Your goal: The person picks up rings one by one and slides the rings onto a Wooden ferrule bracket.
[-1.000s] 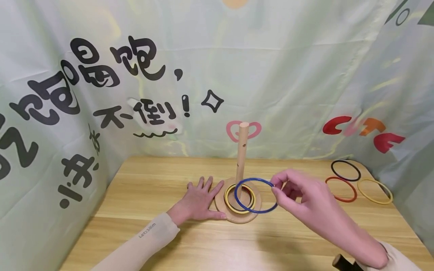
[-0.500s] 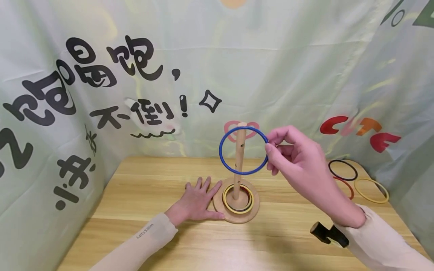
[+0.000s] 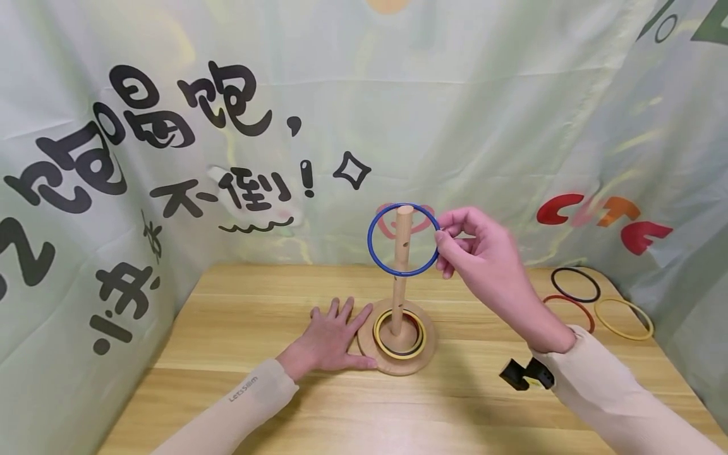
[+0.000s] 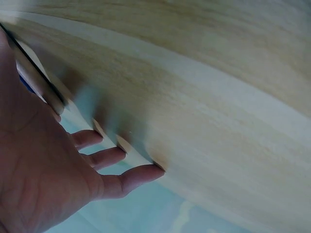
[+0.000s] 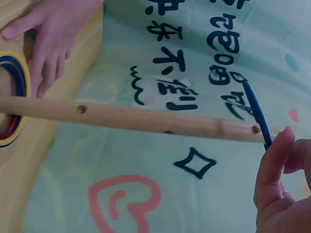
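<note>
My right hand [image 3: 483, 253] pinches a thin blue ring [image 3: 404, 273] between thumb and fingertips. In the head view the top of the upright wooden peg [image 3: 401, 253] shows inside the ring's outline. Seen from the right wrist, the blue ring [image 5: 256, 109] is nearly edge-on and crosses the peg [image 5: 146, 121] near its upper end. Round the foot of the peg, on its round wooden base [image 3: 425, 357], lie a yellow ring [image 3: 400, 357] and several darker ones. My left hand [image 3: 330, 341] rests with spread fingers on the table, thumb and index finger at the base's left edge.
At the table's back right lie a black ring [image 3: 586, 297], a red ring [image 3: 586, 309] and another yellow ring [image 3: 624, 338]. A printed curtain [image 3: 483, 126] hangs behind and beside the wooden table [image 3: 256, 291]. A small black device [image 3: 516, 374] sits at my right wrist.
My right hand has raised the blue ring from low beside the peg to its top, then shifted a little left, bringing the peg's tip inside the ring's outline. My left hand has stayed put.
</note>
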`<state>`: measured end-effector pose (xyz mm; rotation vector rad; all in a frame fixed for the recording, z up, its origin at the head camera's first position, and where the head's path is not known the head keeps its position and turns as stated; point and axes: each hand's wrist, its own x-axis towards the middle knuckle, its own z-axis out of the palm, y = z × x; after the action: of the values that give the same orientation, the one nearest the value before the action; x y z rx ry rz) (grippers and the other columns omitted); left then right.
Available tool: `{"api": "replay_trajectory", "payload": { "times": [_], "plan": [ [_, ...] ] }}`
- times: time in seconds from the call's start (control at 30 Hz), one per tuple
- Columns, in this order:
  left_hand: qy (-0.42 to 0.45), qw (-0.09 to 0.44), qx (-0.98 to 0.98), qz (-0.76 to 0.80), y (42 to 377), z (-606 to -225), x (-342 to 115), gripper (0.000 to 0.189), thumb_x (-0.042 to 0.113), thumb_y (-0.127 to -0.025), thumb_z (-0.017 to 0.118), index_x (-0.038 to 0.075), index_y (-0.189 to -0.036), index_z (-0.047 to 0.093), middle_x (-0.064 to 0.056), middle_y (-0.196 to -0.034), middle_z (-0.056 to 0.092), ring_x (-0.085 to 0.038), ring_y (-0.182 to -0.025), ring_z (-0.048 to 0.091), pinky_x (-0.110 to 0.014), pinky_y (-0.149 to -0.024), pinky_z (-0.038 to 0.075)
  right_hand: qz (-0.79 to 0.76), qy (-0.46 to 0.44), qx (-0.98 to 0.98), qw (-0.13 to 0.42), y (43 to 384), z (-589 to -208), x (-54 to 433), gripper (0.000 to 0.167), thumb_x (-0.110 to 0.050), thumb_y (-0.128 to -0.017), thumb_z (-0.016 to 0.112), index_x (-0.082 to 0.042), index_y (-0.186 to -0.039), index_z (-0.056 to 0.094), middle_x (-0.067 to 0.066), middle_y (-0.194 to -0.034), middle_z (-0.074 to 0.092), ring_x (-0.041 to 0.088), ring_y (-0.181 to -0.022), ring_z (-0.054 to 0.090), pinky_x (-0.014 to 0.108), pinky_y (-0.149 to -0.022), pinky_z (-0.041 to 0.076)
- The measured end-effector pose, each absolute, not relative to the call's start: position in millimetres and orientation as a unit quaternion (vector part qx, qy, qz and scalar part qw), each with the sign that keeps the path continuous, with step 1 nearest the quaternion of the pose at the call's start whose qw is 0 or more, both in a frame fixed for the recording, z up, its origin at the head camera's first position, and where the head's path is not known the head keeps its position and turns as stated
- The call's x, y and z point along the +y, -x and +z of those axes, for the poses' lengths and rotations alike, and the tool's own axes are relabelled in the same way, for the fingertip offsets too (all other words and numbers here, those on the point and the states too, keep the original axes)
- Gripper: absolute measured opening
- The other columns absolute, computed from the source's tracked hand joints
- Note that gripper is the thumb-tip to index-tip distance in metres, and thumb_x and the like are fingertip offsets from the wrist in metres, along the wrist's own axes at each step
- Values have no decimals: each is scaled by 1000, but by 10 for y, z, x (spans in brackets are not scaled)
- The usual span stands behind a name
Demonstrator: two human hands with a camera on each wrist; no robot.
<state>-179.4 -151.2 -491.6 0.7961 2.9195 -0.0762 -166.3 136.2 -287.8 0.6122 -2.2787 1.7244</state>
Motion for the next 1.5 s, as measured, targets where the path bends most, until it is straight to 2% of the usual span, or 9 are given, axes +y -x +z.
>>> {"api": "replay_trajectory", "payload": {
  "times": [0.3,0.63,0.83,1.13,1.5],
  "plan": [
    [-262,53,963,-24,1789,-4922,-1531,118,97,-89,47,23,-177,22,-26,-173,31,-58,-151,37,-82,-96,43,564,-172,-804,71,1768,-3202,1403,11,-5,-104,65,-1,-115,65,16,-94,65,24,-62,67,32,-57,57],
    [-267,56,962,-17,1788,-4909,-1513,117,95,-89,48,23,-177,21,-26,-173,31,-58,-151,36,-82,-97,42,548,-166,-819,28,1823,-3733,1401,16,4,-98,60,-2,-112,65,13,-90,64,25,-60,66,33,-55,56],
    [-262,61,963,-23,1786,-4921,-1508,118,97,-89,46,24,-178,18,-26,-174,29,-58,-153,34,-82,-98,42,548,-158,-822,7,1811,-4012,1389,23,6,-96,57,-3,-115,65,12,-89,64,25,-59,66,34,-54,56],
    [-258,60,964,-19,1794,-4949,-1512,119,97,-88,46,24,-178,18,-25,-174,28,-57,-153,34,-82,-99,41,553,-123,-823,-36,1787,-4411,1347,30,7,-96,58,-3,-123,67,11,-87,63,28,-60,67,42,-55,59],
    [-259,52,964,-29,1799,-4954,-1511,119,98,-88,44,25,-178,19,-24,-174,30,-56,-152,36,-80,-98,43,529,-105,-841,-48,1804,-4643,1334,26,6,-94,62,-2,-118,67,8,-83,61,23,-57,65,36,-51,56]
  ]
}}
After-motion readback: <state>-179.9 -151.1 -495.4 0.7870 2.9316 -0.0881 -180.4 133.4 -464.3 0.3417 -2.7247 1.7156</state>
